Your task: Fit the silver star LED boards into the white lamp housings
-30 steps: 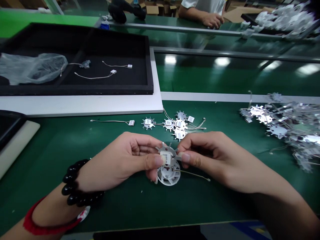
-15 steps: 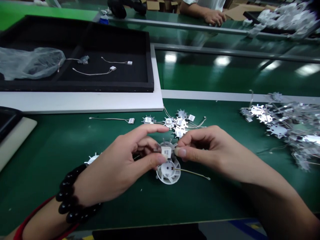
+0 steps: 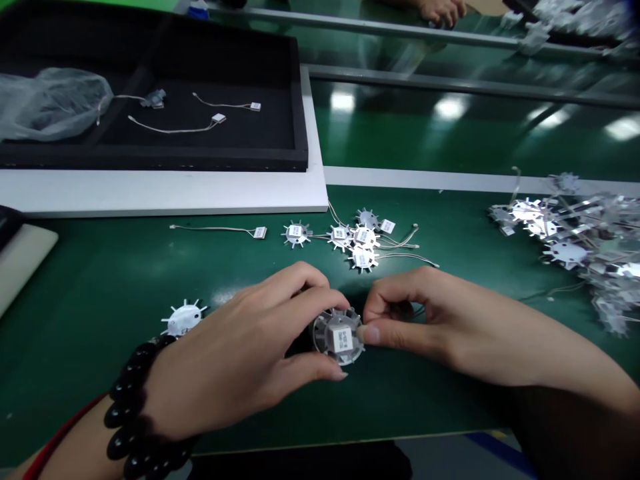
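My left hand (image 3: 240, 353) and my right hand (image 3: 413, 313) hold a round white spoked disc (image 3: 337, 337) between them, over the green mat. A square white labelled block (image 3: 341, 338) sits on the disc's face. My left fingers wrap its lower and upper rim, and my right thumb presses against its right side. The disc's wire is hidden. Just left of my left hand lies another spiked white disc (image 3: 183, 319).
Several labelled spiked discs with wires (image 3: 363, 238) lie beyond my hands, beside a loose wired tag (image 3: 260, 232). A heap of metal star pieces (image 3: 570, 247) lies right. A black tray (image 3: 150, 159) holds a plastic bag (image 3: 53, 103). A co-worker's hand (image 3: 443, 8) rests at the top.
The disc has turned in my hands, and its wire no longer shows. My left hand has closed around the rim. The view has tilted down, and a spiked disc has appeared fully near my left hand.
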Action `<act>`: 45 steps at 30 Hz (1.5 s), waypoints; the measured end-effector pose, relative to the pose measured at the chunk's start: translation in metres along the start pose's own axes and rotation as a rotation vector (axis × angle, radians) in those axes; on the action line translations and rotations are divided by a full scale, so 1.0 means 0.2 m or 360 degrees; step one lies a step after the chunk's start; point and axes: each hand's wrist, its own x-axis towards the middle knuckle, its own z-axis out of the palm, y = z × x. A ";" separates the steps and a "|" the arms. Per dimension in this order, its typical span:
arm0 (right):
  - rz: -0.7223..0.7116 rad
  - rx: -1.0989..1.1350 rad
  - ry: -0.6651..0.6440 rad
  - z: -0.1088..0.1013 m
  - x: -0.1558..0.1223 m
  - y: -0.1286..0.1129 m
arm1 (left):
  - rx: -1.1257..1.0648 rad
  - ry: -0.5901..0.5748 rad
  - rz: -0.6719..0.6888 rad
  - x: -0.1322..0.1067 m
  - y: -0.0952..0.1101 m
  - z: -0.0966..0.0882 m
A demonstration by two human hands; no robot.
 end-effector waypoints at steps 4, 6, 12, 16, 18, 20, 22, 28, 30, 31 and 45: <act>0.0012 -0.0112 -0.0037 0.00 0.00 0.00 | -0.0001 -0.0063 -0.0026 0.00 0.00 0.01; 0.0008 -0.0142 -0.0034 0.01 0.00 0.00 | -0.0004 -0.0093 -0.0039 0.00 0.00 0.02; -0.0010 -0.0152 -0.0035 0.01 0.01 -0.02 | -0.0030 -0.0115 0.0008 0.02 0.00 0.01; -0.0014 -0.0150 -0.0041 0.01 0.01 -0.02 | 0.0020 -0.0146 0.0047 0.02 -0.01 0.01; -0.0017 -0.0143 -0.0040 0.01 0.01 -0.02 | 0.0081 -0.0156 0.0102 0.02 -0.02 0.01; -0.0020 -0.0139 -0.0042 0.00 0.01 -0.02 | 0.0132 -0.0142 0.0175 0.02 -0.04 0.02; -0.0022 -0.0141 -0.0034 0.00 0.02 -0.02 | 0.0156 -0.0125 0.0239 0.02 -0.04 0.03; -0.0034 -0.0144 -0.0052 0.00 0.01 -0.02 | 0.0312 -0.0116 0.0270 0.01 -0.02 0.03; -0.0033 -0.0149 -0.0046 0.00 0.01 -0.02 | 0.0338 -0.0128 0.0262 0.01 -0.02 0.03; -0.0029 -0.0154 -0.0045 0.00 0.01 -0.02 | 0.0338 -0.0135 0.0253 0.01 -0.01 0.03; -0.0134 0.0037 -0.0105 -0.02 -0.01 -0.02 | 0.0291 0.0088 0.0322 0.01 -0.01 0.04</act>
